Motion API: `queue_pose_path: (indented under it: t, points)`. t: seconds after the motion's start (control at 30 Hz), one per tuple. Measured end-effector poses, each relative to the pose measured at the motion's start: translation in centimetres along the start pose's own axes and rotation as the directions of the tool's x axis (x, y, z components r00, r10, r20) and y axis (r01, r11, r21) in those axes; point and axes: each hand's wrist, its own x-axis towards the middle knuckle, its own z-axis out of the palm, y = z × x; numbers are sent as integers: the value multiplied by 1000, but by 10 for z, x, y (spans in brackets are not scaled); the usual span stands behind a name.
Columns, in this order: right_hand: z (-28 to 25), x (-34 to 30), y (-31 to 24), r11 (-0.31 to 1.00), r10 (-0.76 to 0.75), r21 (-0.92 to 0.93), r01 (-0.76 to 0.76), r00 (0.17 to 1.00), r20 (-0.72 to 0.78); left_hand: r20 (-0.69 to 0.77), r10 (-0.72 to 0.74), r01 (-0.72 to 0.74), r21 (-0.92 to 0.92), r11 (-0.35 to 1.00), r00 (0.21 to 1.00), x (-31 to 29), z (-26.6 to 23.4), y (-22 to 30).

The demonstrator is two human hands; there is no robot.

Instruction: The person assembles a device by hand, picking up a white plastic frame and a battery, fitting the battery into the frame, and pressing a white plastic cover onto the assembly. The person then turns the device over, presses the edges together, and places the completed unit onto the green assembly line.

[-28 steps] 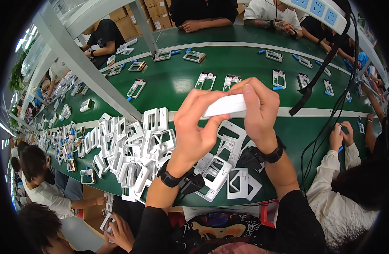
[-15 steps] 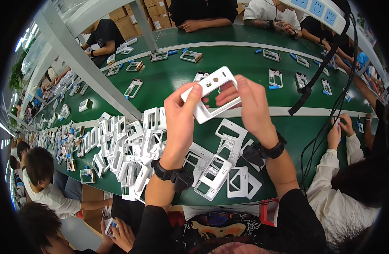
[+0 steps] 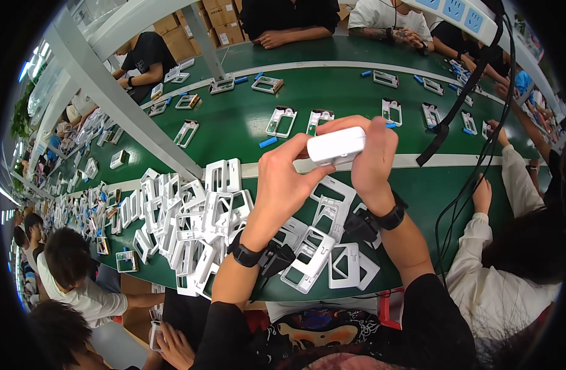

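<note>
Both hands [image 3: 332, 163] grip white plastic casing [image 3: 336, 145] above frame pile [image 3: 196, 222].

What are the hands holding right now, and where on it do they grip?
Both hands hold one white plastic part above the green table. The left hand pinches its left end; the right hand wraps its right end.

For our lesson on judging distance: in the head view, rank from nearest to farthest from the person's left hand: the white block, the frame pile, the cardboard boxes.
1. White block, held in the left hand.
2. Frame pile, lower left on the table.
3. Cardboard boxes, far top.
</note>
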Motion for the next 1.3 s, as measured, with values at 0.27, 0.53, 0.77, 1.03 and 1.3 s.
queue_pose_path:
  t: [0.27, 0.53, 0.77, 1.03, 1.3]
  points:
    - [-8, -1, 9, 941, -267, -200, 274, 962, 59, 36, 17, -23, 175, 984, 999, -5, 1, 8]
    - [-7, 1, 8, 906, -214, -364, 216, 976, 46, -51, 184, -178, 112, 978, 982, -3, -9, 19]
    - [2, 8, 10, 903, -288, -322, 286, 957, 41, -59, 52, -58, -110, 992, 997, 0, -15, 5]
    - [-14, 6, 12, 846, -251, -470, 252, 966, 66, -54, -4, -17, -384, 923, 999, 1, -16, 1]
    - [-15, 8, 15, 726, -416, -527, 442, 892, 174, -147, 100, -128, -200, 971, 984, -7, -5, 11]
